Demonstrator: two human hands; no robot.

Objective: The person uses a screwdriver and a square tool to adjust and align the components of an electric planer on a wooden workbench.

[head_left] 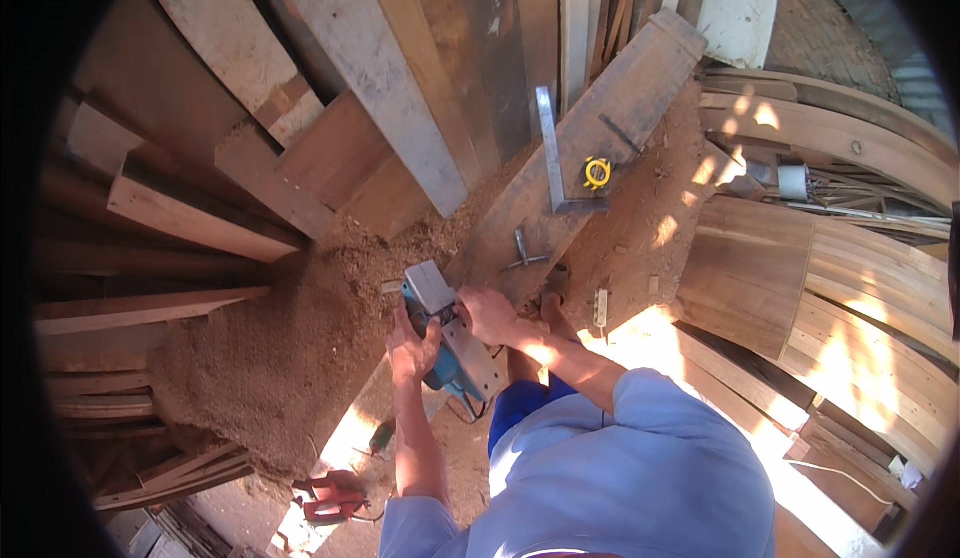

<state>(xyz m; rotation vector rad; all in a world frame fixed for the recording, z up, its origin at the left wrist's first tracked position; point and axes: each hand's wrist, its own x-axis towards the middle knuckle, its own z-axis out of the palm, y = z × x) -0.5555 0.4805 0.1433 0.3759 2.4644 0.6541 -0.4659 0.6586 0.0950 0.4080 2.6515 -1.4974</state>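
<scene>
A teal electric hand planer (455,363) is tipped over in front of me, its pale metal sole turned up toward the right. My left hand (410,346) grips the planer's body from the left side, thumb near its middle. Against the sole's middle, by the cutter gap, my right hand (487,315) is closed; whether its curled fingers hold something small is hidden. A cross-shaped metal tool (522,250) lies on the long wooden plank (490,228) just beyond my hands. Farther up the plank are a metal try square (552,158) and a yellow tape measure (597,172).
A dark rod (620,136) lies across the plank. Sawdust and shavings (270,378) cover the floor to the left. Boards (400,78) lean at the back and left; more timber (740,268) is stacked right. A red power tool (333,498) sits at lower left.
</scene>
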